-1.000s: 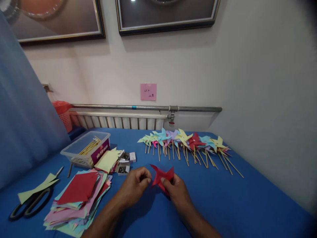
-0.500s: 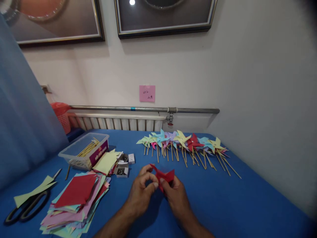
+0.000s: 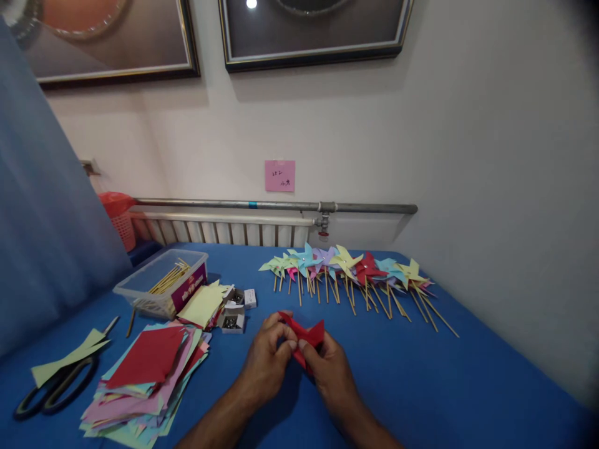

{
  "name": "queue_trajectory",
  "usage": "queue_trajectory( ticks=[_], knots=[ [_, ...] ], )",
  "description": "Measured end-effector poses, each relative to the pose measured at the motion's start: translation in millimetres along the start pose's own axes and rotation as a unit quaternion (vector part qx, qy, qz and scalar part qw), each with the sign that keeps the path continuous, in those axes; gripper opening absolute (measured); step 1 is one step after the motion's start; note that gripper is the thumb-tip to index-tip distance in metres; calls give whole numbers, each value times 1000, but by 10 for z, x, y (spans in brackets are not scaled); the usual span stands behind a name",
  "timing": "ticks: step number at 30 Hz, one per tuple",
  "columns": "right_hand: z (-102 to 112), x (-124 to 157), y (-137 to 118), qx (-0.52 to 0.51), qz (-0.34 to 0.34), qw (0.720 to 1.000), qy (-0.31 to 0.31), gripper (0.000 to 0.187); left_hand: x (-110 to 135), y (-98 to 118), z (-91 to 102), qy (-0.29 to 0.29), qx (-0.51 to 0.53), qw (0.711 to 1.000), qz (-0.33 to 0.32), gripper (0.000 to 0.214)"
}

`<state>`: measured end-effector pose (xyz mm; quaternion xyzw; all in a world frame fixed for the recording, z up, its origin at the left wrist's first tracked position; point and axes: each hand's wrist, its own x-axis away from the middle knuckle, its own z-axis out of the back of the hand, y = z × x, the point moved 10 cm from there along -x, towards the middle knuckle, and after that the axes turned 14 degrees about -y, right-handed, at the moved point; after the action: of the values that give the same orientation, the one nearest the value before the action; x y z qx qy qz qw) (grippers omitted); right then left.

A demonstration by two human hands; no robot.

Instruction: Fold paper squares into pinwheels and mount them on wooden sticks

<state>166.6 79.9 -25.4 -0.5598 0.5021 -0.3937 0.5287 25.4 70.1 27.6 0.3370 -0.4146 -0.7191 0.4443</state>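
The folded red paper (image 3: 310, 337) is between both hands, above the surface (image 3: 430, 380). The right hand (image 3: 331, 366) pinches it, thumb on top; the left hand (image 3: 269, 358), fingers curled, touches its left side, exact grip unclear. Small boxes (image 3: 233, 323) stand beyond the left hand; pinwheels (image 3: 346, 260) lie beyond the right.

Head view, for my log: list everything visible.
Folded paper: one, red, centre
Pinwheels: many, mixed, back right
Tub: one, clear, left
Sticks: several, tan, in tub
Paper pile: one, yellow-topped, beside tub
Paper stack: one, mixed, front left
Boxes: two open, whitish, near tub
Scissors: one, black, left
Cut paper: count unclear, pale green, on scissors
Note: one, pink, white wall
Frames: two, dark, wall
Pipe: one, grey, wall
Radiator: one, white, wall
Basket: one, red, left
Curtain: one, blue, left
Table: one, blue, foreground
Left hand: one, at folded paper
Right hand: one, gripping folded paper
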Motion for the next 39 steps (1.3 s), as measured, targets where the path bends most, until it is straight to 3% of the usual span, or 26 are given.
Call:
queue_trajectory(
  ticks=[14, 25, 39],
  knots=[
    [-11, 2, -3, 11, -11, 1000, -5, 27, -14, -46, -18, 7, -11, 1000, 7, 15],
    [-40, -12, 1, 5, -2, 1000, -27, 30, 8, -42, -25, 4, -17, 999, 41, 16],
    [-33, -56, 64, 24, 22, 998, -52, 35, 32, -33, -25, 25, -30, 999, 22, 13]
  ],
)
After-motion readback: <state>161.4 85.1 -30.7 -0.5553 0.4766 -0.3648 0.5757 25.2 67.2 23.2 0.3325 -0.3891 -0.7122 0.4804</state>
